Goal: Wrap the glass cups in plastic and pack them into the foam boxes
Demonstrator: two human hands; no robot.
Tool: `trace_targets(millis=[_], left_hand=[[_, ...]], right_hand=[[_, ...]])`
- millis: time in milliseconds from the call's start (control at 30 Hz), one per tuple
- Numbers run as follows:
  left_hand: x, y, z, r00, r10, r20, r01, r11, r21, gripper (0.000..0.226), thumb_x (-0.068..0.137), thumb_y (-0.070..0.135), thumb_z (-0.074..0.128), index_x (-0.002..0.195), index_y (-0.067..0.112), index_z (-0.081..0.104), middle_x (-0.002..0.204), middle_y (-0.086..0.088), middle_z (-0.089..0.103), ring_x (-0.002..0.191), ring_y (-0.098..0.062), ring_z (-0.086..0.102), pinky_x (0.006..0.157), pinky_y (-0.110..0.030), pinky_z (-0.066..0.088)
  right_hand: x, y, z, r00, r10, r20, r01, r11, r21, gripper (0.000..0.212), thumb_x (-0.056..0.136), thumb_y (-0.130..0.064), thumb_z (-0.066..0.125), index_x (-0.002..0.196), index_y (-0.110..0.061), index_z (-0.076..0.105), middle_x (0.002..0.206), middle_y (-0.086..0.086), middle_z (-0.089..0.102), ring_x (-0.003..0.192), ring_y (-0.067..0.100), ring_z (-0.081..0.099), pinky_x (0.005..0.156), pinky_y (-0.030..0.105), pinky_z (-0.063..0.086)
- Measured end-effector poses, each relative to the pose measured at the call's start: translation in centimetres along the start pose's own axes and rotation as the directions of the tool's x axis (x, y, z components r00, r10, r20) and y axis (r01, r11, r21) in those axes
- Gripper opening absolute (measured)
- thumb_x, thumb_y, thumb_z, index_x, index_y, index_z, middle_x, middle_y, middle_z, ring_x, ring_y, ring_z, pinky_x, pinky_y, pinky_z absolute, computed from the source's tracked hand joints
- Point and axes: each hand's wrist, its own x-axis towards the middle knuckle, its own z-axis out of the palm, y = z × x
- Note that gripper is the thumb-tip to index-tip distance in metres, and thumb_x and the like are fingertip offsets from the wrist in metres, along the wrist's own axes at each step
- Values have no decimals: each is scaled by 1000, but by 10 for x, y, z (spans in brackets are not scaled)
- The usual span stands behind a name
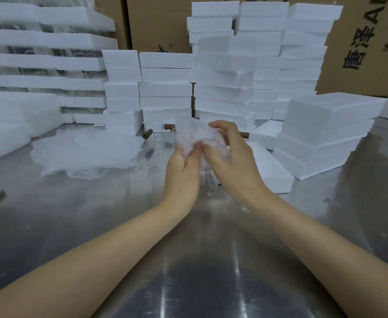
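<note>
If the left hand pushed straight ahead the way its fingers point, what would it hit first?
The left hand grips the plastic-wrapped cup, so that comes first. Past it, probably the bare glass cups, then the foam boxes; depth is unclear.

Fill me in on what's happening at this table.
A person is partway through wrapping. The left hand and right hand both grip a plastic-wrapped cup held above the steel table. Bare glass cups with brown handles stand just behind the hands, and a pile of plastic sheets lies to the left. A foam box lies beside the right hand, and stacked foam boxes line the back. The held cup is not packed yet.
</note>
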Motion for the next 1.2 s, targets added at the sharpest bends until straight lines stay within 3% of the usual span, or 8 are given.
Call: trace_targets(millis=[100, 333, 400, 567, 800, 867, 967, 1200], left_hand=[[9, 3, -4, 985, -107, -132, 88, 986, -139, 29, 101, 31, 46, 111, 13, 65, 112, -7, 70, 108, -24, 65, 100, -50, 46], [10, -4, -4, 954, -262, -142, 240, 958, -157, 20, 96, 8, 49, 104, 0, 65, 103, -13, 71, 100, -30, 68, 96, -52, 50], [10, -4, -4, 970, -206, -131, 196, 977, -89, 15, 94, 4, 47, 95, 4, 62, 95, -9, 69, 99, -33, 67, 95, -55, 49], [5, -1, -2, 997, -40, -73, 46, 996, 80, 20, 89, 16, 49, 96, 9, 67, 89, -7, 71, 89, -26, 67, 85, -52, 54], [5, -6, -2, 994, 103, -39, -94, 977, 192, 47, 75, 37, 61, 119, 22, 52, 116, 8, 61, 104, 4, 57, 88, -15, 44], [7, -7, -5, 975, 220, -11, -209, 942, 263, 52, 80, 35, 63, 128, 28, 42, 124, 15, 53, 111, 13, 49, 87, -3, 37], [13, -10, -11, 942, 317, 113, -336, 859, 386, 38, 89, 36, 59, 126, 29, 57, 123, 18, 61, 114, 6, 54, 96, -16, 43], [15, -13, -14, 938, 347, 6, -332, 891, 310, 18, 93, 24, 52, 104, 21, 67, 99, 20, 69, 98, 7, 60, 84, -11, 43]], right_hand=[[-1, 0, 1, 994, 30, 101, -43, 991, 130, 56, 93, -37, 56, 144, -30, 33, 129, -16, 45, 103, -26, 42, 81, -3, 34], [-4, 4, 2, 985, 25, 172, -18, 999, -43, 62, 94, -47, 48, 148, -22, 30, 120, -7, 57, 95, -9, 56, 83, 5, 37], [-3, 7, 2, 981, -17, 193, 47, 987, -152, 62, 97, -45, 42, 150, -19, 23, 135, 2, 51, 112, 9, 53, 93, 10, 31], [0, 9, 3, 988, -1, 153, 29, 983, -182, 52, 101, -26, 36, 150, -20, 23, 122, -5, 43, 88, -1, 46, 86, 10, 35], [8, 10, -6, 997, -66, 43, 74, 974, -215, 35, 99, -6, 38, 129, -14, 54, 74, -15, 57, 67, -12, 52, 63, -1, 34], [8, 10, -7, 995, -83, 49, 93, 970, -225, 33, 97, -5, 41, 122, -15, 59, 79, -8, 64, 70, -6, 54, 64, 2, 36], [6, 11, -7, 994, -92, 61, 103, 969, -224, 33, 89, 0, 46, 112, -16, 64, 76, -13, 62, 70, -3, 52, 63, 3, 36], [8, 8, -10, 992, 97, 76, -85, 986, -144, 47, 82, -39, 57, 126, -46, 43, 104, -25, 60, 104, 1, 58, 86, 23, 46]])
